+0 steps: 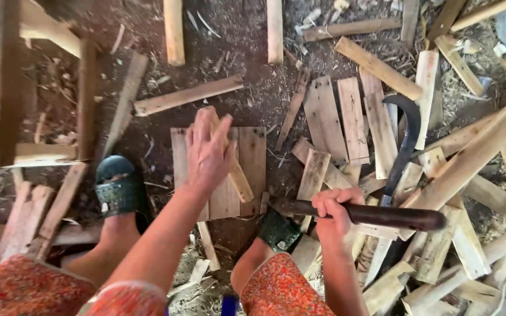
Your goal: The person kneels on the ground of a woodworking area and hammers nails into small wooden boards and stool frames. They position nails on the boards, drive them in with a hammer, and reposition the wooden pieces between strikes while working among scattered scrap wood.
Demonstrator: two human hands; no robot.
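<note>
Left hand (207, 153) steadying a narrow wood stick (233, 169) upright on the square board block (252, 158), fingers wrapped around it, while the right hand (336, 212) clenches the dark handle of a hooked billhook (402, 169); a misjudged stroke could strike those fingers or the sandalled feet (118, 190) beside the block.

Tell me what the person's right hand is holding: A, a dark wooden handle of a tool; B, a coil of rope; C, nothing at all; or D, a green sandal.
A: the right hand has its grip closed around a dark handle lying across the wood scraps, while the left hand holds a light stick on the square board.
</note>
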